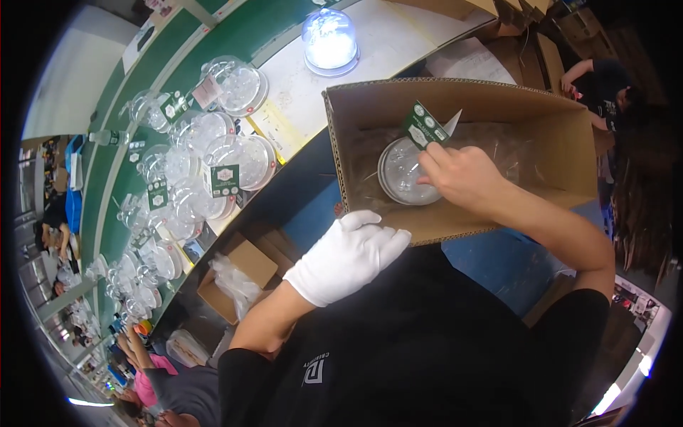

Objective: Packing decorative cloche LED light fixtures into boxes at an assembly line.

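Green bench; right hand [461,174] fingers pinch card tag [425,127] in cardboard box [562,142]; gloved left hand [350,255] loose

Long green desk [235,35] with white strip, lit dome lamp [329,40], clear domes [235,158], stacked cartons [519,43], floor boxes [238,274]

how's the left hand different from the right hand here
The left hand wears a white glove; the right hand is bare. The left hand rests on the cardboard box's near edge, while the right hand reaches inside, pinching a green card above a clear dome.
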Motion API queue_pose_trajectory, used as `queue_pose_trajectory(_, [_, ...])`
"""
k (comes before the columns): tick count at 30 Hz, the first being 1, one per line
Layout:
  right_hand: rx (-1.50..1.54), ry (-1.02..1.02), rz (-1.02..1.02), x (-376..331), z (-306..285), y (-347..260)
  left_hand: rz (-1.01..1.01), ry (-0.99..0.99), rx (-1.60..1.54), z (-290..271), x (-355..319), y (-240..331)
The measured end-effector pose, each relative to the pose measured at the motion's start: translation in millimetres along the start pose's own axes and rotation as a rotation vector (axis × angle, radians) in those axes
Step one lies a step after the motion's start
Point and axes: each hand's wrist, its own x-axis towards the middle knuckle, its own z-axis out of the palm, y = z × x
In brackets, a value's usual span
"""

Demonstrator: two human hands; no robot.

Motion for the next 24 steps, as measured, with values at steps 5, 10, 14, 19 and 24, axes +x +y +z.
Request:
queue_pose_trajectory(5, [0.064, 0.043, -0.069, 20, 30, 11, -0.018, 0.000, -0.031, 3, -3, 6])
queue_pose_trajectory(10, [0.128, -0.039, -0.054, 36, 42, 11, -0.028, -0.017, -0.050, 4, -4, 7])
queue_pose_trajectory(14, [0.125, 0.015, -0.051, 32, 52, 12, -0.033, -0.004, -0.089, 7, -11, 8])
queue_pose_trajectory(19, [0.141, 0.075, -0.077, 24, 59, 13, -0.063, 0.020, -0.126, 12, -18, 17])
queue_pose_trajectory(24, [0.285, 0.042, 0.016, 12, 53, 33, 0.011, -0.041, -0.108, 14, 1, 13])
